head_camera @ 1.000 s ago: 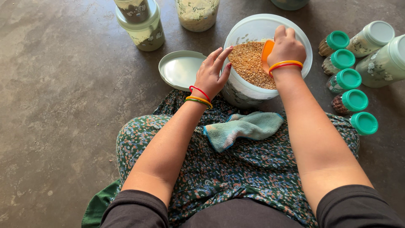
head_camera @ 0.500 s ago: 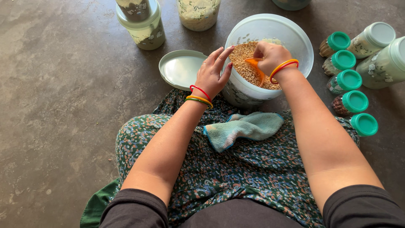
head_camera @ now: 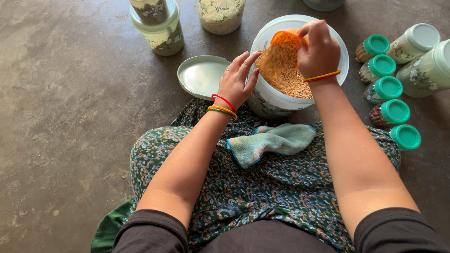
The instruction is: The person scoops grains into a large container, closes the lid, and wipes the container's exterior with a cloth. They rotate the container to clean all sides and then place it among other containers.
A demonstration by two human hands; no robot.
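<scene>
Grey concrete floor under the white tub [head_camera: 337, 70]: I see my right hand [head_camera: 319, 49], clamped on the orange scoop [head_camera: 283, 47], now lifted heaped with lentils above it, left hand [head_camera: 239, 79] open against its side.

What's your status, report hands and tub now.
Left hand steadying white tub. Right hand holds orange scoop, pouring grain in. Cloth on lap, clear.

1. Scoop [head_camera: 281, 40]: orange.
2. Grain [head_camera: 290, 82]: tan-yellow.
3. Tub [head_camera: 267, 100]: white, grey print.
4. Lid [head_camera: 202, 76]: pale green.
5. Cloth [head_camera: 272, 142]: light green, blue edging.
6. Dress [head_camera: 262, 187]: dark green floral.
7. Caps [head_camera: 395, 111]: teal.
8. Floor [head_camera: 70, 117]: mottled grey-brown.
</scene>
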